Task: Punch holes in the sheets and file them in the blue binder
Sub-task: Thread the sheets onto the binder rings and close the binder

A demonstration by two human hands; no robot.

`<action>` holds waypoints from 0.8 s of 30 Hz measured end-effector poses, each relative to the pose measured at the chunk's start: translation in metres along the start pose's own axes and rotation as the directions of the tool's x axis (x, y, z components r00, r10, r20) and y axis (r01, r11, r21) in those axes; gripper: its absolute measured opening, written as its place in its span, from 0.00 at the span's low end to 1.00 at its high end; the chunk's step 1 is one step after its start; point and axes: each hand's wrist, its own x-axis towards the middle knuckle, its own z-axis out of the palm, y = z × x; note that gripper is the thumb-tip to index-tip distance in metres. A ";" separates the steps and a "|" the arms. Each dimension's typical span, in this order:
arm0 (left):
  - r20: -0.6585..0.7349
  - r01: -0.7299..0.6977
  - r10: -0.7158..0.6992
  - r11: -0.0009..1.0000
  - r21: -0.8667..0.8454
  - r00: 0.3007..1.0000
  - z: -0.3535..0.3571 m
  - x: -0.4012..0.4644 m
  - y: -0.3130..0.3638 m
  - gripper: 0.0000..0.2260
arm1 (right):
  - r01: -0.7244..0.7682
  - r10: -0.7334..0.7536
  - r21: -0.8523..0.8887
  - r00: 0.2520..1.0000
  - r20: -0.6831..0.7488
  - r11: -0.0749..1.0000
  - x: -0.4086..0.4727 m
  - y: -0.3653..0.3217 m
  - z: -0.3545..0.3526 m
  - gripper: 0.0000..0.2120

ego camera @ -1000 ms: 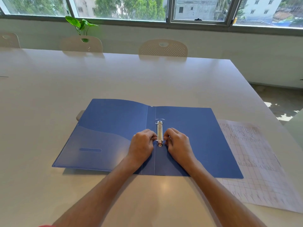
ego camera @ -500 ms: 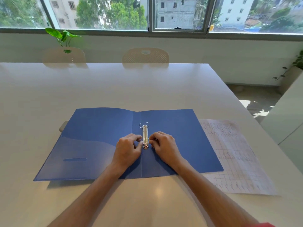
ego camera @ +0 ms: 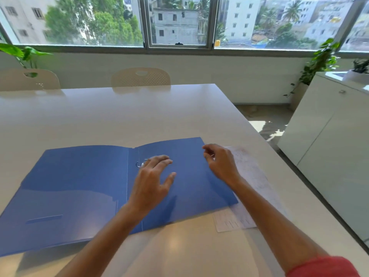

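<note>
The white bench (ego camera: 159, 116) carries the blue binder (ego camera: 79, 186), lying open and flat. Printed sheets (ego camera: 249, 176) lie partly under its right edge. The left hand (ego camera: 151, 182) is above the spine, fingers spread and empty, just beside a metal ring (ego camera: 138, 164). The right hand (ego camera: 219, 162) is over the binder's right edge, fingers loosely curled, holding nothing.

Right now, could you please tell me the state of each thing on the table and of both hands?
blue binder: open, lying flat on the table.
ring clip: mostly hidden by the left hand; open or closed unclear.
sheets: flat beside the binder, partly under its right cover, not filed.
left hand: open, fingers spread, over the spine.
right hand: open, empty, fingers curled, above the binder's right edge.
</note>
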 end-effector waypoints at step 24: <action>0.578 -0.202 0.123 0.977 0.074 0.806 0.122 0.006 0.051 0.29 | -0.224 0.449 -0.612 0.861 0.241 0.758 0.037 0.123 -0.059 0.49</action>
